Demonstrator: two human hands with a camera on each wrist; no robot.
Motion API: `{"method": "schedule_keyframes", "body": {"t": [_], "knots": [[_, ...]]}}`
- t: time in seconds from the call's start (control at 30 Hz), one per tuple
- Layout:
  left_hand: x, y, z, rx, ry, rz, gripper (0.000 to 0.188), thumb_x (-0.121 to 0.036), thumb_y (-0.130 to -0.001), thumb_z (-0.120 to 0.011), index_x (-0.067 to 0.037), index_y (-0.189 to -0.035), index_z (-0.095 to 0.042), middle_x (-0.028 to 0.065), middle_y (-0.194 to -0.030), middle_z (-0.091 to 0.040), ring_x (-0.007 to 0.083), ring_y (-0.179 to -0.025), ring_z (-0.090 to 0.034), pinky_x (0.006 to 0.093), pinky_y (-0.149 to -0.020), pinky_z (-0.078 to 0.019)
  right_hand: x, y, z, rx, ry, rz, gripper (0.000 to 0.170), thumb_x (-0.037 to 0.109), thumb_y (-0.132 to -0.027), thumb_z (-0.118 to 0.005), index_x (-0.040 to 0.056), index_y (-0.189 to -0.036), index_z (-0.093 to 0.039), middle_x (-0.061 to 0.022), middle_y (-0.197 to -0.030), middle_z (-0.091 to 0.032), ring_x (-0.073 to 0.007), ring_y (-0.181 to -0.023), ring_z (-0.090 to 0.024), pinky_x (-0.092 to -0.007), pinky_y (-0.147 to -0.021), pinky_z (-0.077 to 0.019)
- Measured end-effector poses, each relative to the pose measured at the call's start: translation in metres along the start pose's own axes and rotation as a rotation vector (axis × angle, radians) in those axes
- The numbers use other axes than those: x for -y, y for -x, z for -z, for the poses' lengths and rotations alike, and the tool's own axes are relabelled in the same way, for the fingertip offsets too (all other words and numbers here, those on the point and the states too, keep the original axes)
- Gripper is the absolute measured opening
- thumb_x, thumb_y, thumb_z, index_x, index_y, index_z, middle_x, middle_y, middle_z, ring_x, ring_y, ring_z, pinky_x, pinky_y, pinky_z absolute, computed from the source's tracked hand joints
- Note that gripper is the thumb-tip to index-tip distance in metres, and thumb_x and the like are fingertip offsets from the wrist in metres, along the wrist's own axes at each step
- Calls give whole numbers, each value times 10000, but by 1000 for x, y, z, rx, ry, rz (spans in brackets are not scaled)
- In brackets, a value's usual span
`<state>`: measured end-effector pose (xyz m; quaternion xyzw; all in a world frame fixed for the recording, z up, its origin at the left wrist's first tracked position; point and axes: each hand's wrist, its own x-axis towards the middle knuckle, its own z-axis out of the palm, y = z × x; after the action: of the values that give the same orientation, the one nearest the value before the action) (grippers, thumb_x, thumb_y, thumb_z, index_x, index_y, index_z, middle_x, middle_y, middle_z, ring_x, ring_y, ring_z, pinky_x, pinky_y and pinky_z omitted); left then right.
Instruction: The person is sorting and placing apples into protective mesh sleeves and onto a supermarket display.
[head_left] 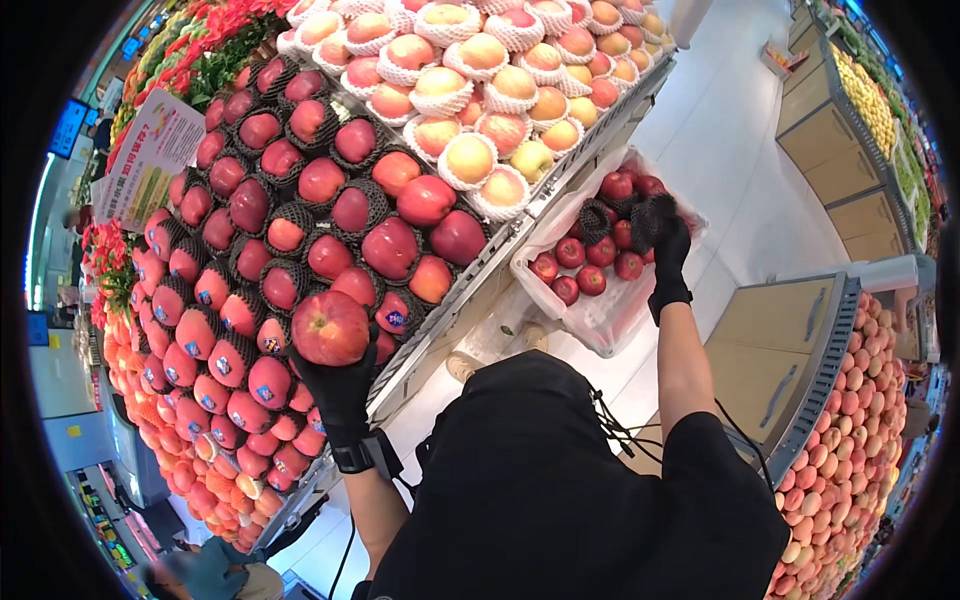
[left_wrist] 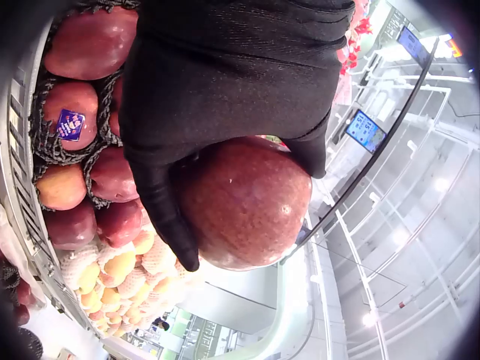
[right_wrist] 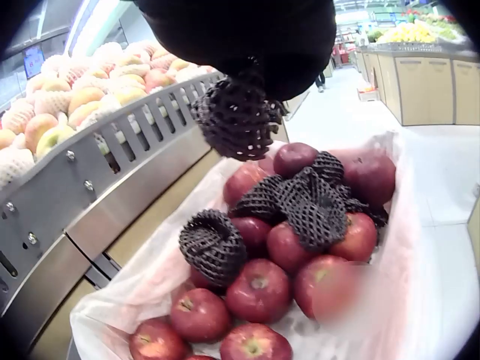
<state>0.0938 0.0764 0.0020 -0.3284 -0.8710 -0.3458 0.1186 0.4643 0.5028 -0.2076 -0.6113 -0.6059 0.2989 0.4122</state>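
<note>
My black-gloved left hand grips a large red apple above the display of red apples; in the left wrist view, thumb and fingers curl round the apple. Over the lined crate my gloved right hand pinches a black foam net. The right wrist view shows this net hanging from the hand, its fingertips partly hidden. Below lie red apples and several loose black nets in the crate.
Pale apples in white nets fill the stand's far part, beside its metal rail. A printed sign stands at the left. Another fruit stand is at the right, with cabinets. A person is at lower left.
</note>
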Motion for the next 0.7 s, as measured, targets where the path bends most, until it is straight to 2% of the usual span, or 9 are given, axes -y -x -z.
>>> {"method": "schedule_keyframes", "body": {"t": [0.2,0.27,0.3,0.4,0.47,0.53,0.57,0.67,0.7], "knots": [[26,-10,8,23,71,52,1245,-326,-577,-936,110,-1424,-135,230,-1355,-407,297,-1266,-451,406,-1075,-381,24,-16,-44,59,-18,278,226,87,-882,-561,-15,-1071,-632,-122,-1013,-675,-200,-929,-628,-315,-864,-488],[31,-13,11,29,68,80,1256,-328,-574,-937,112,-1426,-125,232,-1349,-407,301,-1263,-450,405,-1071,-386,60,-4,-53,88,-13,270,251,61,-863,-570,-23,-1091,-634,-122,-1033,-683,-210,-968,-632,-319,-895,-485],[31,-15,13,19,61,108,1194,-329,-571,-937,89,-1400,-187,217,-1333,-430,303,-1234,-480,406,-1067,-388,89,9,-54,90,-7,278,257,58,-859,-571,-28,-1092,-634,-126,-1034,-683,-213,-979,-632,-322,-901,-485],[29,-25,26,56,339,239,1111,-334,-565,-938,54,-1353,-257,190,-1305,-469,296,-1199,-516,409,-1056,-394,118,30,-73,149,-139,250,302,57,-860,-548,-34,-1133,-639,-140,-1067,-684,-230,-1005,-634,-326,-914,-484],[43,-26,30,68,323,217,1041,-305,-570,-935,15,-1323,-291,157,-1282,-506,286,-1172,-543,406,-1037,-411,124,40,-92,191,-287,226,297,70,-874,-528,-21,-1123,-663,-148,-1086,-688,-233,-1008,-640,-329,-910,-483],[57,-26,31,89,325,210,1047,-281,-565,-937,12,-1330,-286,150,-1282,-514,286,-1170,-548,403,-1030,-420,167,61,-96,238,-326,183,289,69,-899,-528,-38,-1135,-655,-124,-1078,-686,-206,-1017,-628,-305,-910,-481],[60,-29,37,152,352,190,941,-370,-704,-846,-31,-1366,-269,152,-1341,-476,270,-1228,-509,419,-1059,-394,188,71,-100,242,-346,178,284,73,-907,-531,-35,-1139,-655,-122,-1077,-686,-198,-1017,-626,-300,-908,-481],[111,-25,15,424,432,138,804,-530,-853,-590,-99,-1425,-225,175,-1439,-339,303,-1336,-362,512,-1095,-333,229,95,-113,277,-440,184,263,106,-928,-565,-17,-1140,-661,-100,-1081,-688,-155,-960,-629,-276,-859,-489],[119,-25,16,453,446,129,782,-538,-872,-565,-104,-1429,-227,177,-1442,-334,304,-1337,-356,521,-1089,-336,242,104,-116,313,-481,171,261,109,-926,-574,-10,-1140,-663,-95,-1082,-689,-147,-945,-630,-270,-844,-491]]}}
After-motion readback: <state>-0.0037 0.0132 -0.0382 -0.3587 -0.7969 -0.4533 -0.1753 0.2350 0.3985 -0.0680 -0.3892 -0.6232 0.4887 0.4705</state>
